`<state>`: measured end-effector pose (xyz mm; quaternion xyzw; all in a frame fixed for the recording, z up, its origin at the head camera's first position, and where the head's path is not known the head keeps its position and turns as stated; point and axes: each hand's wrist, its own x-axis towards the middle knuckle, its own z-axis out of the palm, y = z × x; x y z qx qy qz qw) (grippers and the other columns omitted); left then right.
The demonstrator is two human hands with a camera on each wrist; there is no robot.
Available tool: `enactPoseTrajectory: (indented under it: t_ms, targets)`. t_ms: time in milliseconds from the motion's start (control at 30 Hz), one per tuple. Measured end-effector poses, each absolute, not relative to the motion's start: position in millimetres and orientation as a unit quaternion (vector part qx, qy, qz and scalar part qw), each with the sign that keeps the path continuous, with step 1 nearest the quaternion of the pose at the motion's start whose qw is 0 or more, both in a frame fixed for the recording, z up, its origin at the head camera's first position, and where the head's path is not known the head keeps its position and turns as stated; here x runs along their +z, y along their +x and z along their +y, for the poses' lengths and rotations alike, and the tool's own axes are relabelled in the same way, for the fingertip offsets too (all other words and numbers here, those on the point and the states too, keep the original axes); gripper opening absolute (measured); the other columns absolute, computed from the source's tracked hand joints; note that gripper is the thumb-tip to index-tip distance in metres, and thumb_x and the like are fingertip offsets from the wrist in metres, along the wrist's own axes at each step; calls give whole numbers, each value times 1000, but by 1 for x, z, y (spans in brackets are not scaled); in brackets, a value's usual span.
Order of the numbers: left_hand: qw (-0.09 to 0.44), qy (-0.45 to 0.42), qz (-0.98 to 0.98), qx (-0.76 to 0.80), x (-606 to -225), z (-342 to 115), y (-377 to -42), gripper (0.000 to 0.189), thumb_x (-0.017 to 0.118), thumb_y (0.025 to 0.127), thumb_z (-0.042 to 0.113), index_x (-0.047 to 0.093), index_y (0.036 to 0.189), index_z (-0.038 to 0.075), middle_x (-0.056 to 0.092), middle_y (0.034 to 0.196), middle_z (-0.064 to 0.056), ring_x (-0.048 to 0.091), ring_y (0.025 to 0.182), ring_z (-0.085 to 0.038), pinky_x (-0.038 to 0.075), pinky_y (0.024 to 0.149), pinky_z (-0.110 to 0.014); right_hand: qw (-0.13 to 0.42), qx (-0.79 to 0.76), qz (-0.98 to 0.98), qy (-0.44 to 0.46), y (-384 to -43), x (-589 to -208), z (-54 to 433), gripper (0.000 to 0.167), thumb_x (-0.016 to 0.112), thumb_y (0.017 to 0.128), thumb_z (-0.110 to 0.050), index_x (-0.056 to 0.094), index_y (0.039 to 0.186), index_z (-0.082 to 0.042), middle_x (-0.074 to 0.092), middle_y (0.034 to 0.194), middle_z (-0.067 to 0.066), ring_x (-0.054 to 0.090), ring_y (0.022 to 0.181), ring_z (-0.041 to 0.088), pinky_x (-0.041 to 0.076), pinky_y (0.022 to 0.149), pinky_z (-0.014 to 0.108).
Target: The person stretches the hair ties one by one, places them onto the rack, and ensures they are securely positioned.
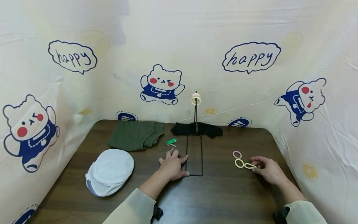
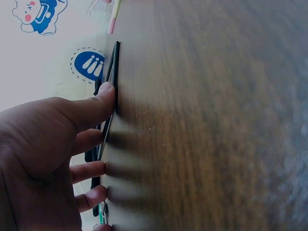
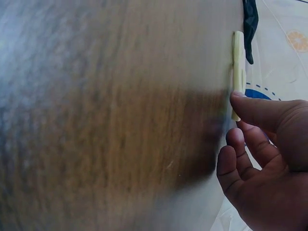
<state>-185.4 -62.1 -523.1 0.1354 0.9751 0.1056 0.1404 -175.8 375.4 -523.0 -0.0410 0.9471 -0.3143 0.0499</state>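
Head view: right hand (image 1: pixel 268 171) pinches a pale yellow ring (image 1: pixel 248 164) by its right edge, thumb against it. Second yellow ring (image 1: pixel 235 164) and pink ring (image 1: pixel 233 154) lie on the tabletop (image 1: pixel 229 199), just left of that grip. Left hand (image 1: pixel 171 166) well apart from these, fingers spread, thumb touching the base of the black stand (image 1: pixel 196 124). Green key tag (image 1: pixel 172 141) lies just beyond the left fingertips.
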Motion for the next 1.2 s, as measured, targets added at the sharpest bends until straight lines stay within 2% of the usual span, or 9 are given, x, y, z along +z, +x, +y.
enactPoseTrajectory:
  t_ms: [233, 467, 767, 1000, 1200]
  targets:
    - [139, 137, 975, 108, -523, -62, -184, 79, 73, 88, 64, 45, 158, 39, 43, 145, -8, 36, 133, -40, 35, 91, -66, 15, -311, 949, -46, -176, -513, 371, 37, 82, 90, -12, 71, 123, -1, 73, 103, 5, 65, 91, 17, 51, 76, 25]
    - [140, 133, 975, 105, -522, -63, -185, 80, 73, 88, 64, 44, 158, 39, 43, 144, -7, 36, 132, -39, 35, 91, -66, -20, -334, 940, -71, -178, -495, 355, 36, 81, 91, -8, 70, 125, -2, 74, 107, 7, 67, 95, 21, 54, 80, 25]
    - [143, 140, 974, 108, -521, -62, -184, 79, 74, 88, 63, 45, 158, 38, 43, 143, -8, 35, 134, -41, 34, 92, -68, -63, -345, 931, -102, -178, -472, 328, 34, 82, 90, -8, 72, 122, -9, 75, 105, 6, 68, 89, 14, 54, 77, 23]
    - [139, 141, 974, 108, -521, -63, -186, 79, 75, 88, 62, 47, 157, 37, 44, 143, -8, 36, 133, -40, 35, 91, -68, -108, -364, 917, -123, -178, -450, 298, 33, 82, 89, -6, 74, 121, -10, 74, 104, 2, 68, 86, 16, 53, 73, 21]
    - [140, 143, 973, 112, -520, -63, -185, 79, 75, 88, 62, 47, 157, 36, 44, 144, -9, 35, 134, -41, 35, 92, -68, -121, -401, 897, -143, -179, -432, 275, 32, 82, 90, -5, 74, 120, -10, 74, 104, 4, 69, 84, 16, 56, 68, 22]
